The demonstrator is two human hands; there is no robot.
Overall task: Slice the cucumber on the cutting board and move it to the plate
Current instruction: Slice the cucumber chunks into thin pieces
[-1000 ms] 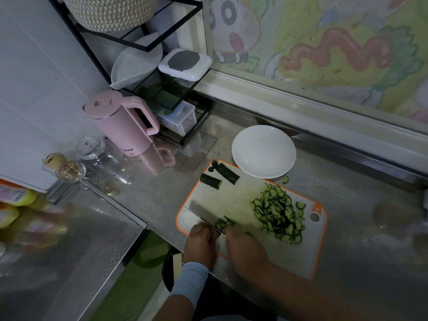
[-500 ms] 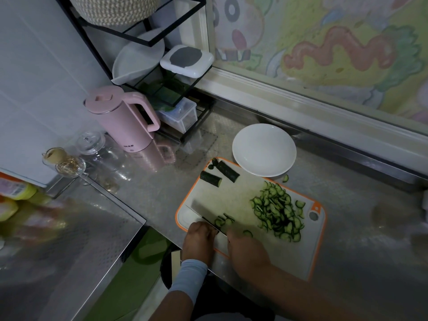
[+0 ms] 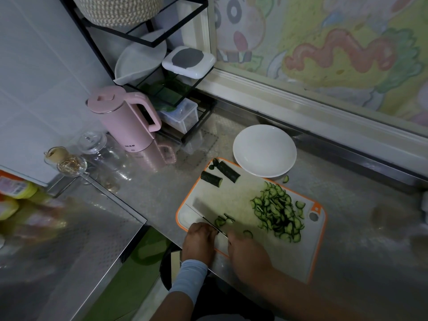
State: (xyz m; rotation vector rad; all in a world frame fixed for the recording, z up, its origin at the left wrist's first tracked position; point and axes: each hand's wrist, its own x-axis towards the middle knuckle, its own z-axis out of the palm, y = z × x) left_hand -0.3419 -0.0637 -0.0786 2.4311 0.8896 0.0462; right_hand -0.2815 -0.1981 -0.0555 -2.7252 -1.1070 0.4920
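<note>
Cutting board: a white board with an orange rim is laid on the steel counter, its near left corner under the two hands
Left hand: it is placed at the board's near left edge with the fingers curled down; what is pressed beneath them is hidden, so whether anything is clamped cannot be told
Right hand: it is closed round the handle of the knife, just right of the left hand
Knife blade: it is angled away to the far left across the board, its edge set beside a few fresh slices
Sliced cucumber: a heap of thin half-moon pieces is piled on the right half of the board; one loose slice is seen near the right hand
Uncut cucumber pieces: two dark green chunks are left at the board's far left corner, close together
Stray slice: it is seen on the counter between the board and the plate
Plate: a white plate is set just beyond the board's far edge, with nothing on it
Pink kettle: it is stood upright at the far left, against the tiled wall
Wire rack: it is placed behind the kettle, with white containers held on it
</note>
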